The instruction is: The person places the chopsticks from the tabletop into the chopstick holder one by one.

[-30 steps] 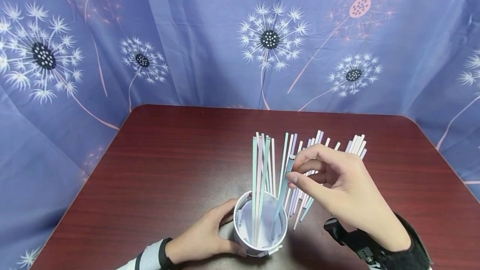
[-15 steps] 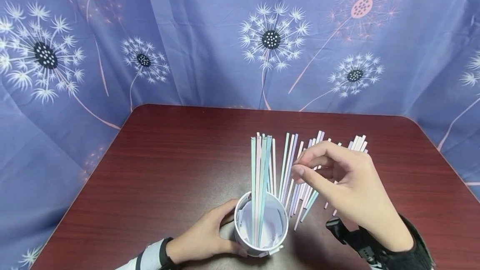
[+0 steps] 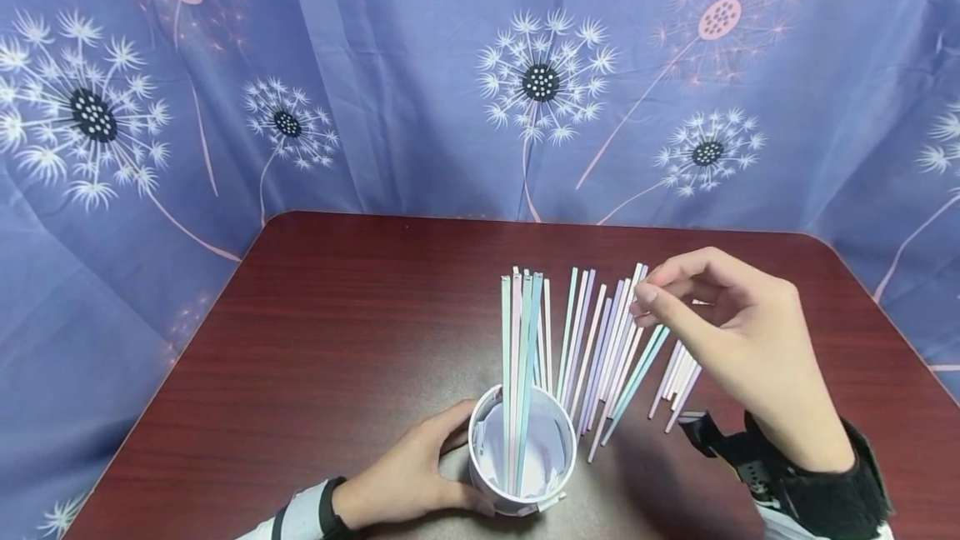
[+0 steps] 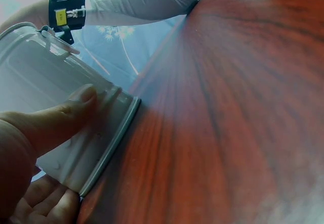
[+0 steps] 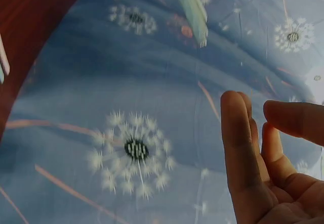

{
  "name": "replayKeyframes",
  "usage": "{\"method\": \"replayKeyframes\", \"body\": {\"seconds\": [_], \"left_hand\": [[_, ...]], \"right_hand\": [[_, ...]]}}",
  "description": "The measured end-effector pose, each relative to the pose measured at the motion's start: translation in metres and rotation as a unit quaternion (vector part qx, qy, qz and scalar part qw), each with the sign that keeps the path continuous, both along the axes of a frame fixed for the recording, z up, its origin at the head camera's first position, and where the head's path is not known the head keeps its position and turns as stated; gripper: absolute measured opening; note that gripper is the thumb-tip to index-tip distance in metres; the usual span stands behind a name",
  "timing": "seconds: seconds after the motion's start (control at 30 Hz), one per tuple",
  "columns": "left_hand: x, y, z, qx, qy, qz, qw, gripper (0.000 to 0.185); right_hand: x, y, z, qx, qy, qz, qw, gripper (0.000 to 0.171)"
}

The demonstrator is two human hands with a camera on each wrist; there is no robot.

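The left hand [image 3: 408, 477] wraps round the near-left side of the white cup [image 3: 522, 461], steadying it on the dark red table [image 3: 337, 340]; several pastel straws [image 3: 519, 357] stand upright inside. The right hand [image 3: 738, 340] hovers over the far ends of the loose straws [image 3: 615, 348] lying just right of the cup, thumb and forefinger nearly closed; it seems to hold nothing, though the fingertips hide the contact. A careless pinch could scatter the fanned straws, or a knock could tip the top-heavy cup.

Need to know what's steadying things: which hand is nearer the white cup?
Left. The left hand grips the white cup from its left side, thumb on the wall. The right hand hovers apart, up right, over the loose straws on the table.
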State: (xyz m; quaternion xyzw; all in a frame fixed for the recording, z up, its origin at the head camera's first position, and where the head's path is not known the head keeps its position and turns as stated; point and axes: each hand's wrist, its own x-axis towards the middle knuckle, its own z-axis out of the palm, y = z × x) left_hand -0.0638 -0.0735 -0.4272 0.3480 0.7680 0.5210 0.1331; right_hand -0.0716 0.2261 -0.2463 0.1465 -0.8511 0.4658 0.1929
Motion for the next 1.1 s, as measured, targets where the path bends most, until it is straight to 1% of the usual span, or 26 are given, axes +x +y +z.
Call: {"method": "replayKeyframes", "body": {"seconds": [0.1, 0.2, 0.27, 0.33, 0.47, 0.53, 0.6, 0.7, 0.8, 0.9, 0.97, 1.1], "left_hand": [[0.000, 0.000, 0.000, 0.007, -0.002, -0.005, 1.0000, 0.086], [0.000, 0.000, 0.000, 0.008, 0.003, -0.005, 1.0000, 0.086], [0.000, 0.000, 0.000, 0.010, 0.002, -0.005, 0.9999, 0.088], [0.000, 0.000, 0.000, 0.010, -0.004, -0.003, 0.9999, 0.089], [0.000, 0.000, 0.000, 0.009, -0.016, -0.002, 0.9998, 0.091], [0.001, 0.000, 0.000, 0.010, -0.016, -0.002, 0.9998, 0.091], [0.001, 0.000, 0.000, 0.011, -0.013, -0.004, 0.9998, 0.090], [0.001, 0.000, 0.000, 0.015, -0.008, -0.008, 0.9998, 0.091], [0.001, 0.000, 0.000, 0.011, 0.000, -0.008, 0.9999, 0.091], [0.001, 0.000, 0.000, 0.002, 0.004, -0.004, 1.0000, 0.089], [0.001, 0.000, 0.000, -0.003, 0.004, 0.000, 1.0000, 0.089], [0.000, 0.000, 0.000, -0.007, 0.001, 0.002, 1.0000, 0.089]], "right_hand": [[-0.003, 0.009, 0.001, 0.004, 0.024, -0.048, 0.999, 0.011], [-0.009, 0.020, -0.001, 0.014, 0.052, -0.105, 0.993, 0.014], [-0.015, 0.029, -0.003, 0.025, 0.063, -0.139, 0.988, 0.015], [-0.021, 0.039, -0.007, 0.049, 0.071, -0.172, 0.981, 0.017], [-0.036, 0.059, -0.018, 0.115, 0.059, -0.228, 0.965, 0.022], [-0.042, 0.069, -0.023, 0.144, 0.037, -0.245, 0.958, 0.026], [-0.048, 0.079, -0.029, 0.165, 0.013, -0.253, 0.953, 0.029], [-0.057, 0.091, -0.039, 0.187, -0.023, -0.249, 0.950, 0.033], [-0.065, 0.105, -0.051, 0.214, -0.063, -0.249, 0.942, 0.036], [-0.073, 0.119, -0.064, 0.249, -0.122, -0.247, 0.929, 0.038], [-0.078, 0.129, -0.074, 0.273, -0.162, -0.236, 0.918, 0.039], [-0.085, 0.143, -0.091, 0.304, -0.253, -0.199, 0.897, 0.027]]}}
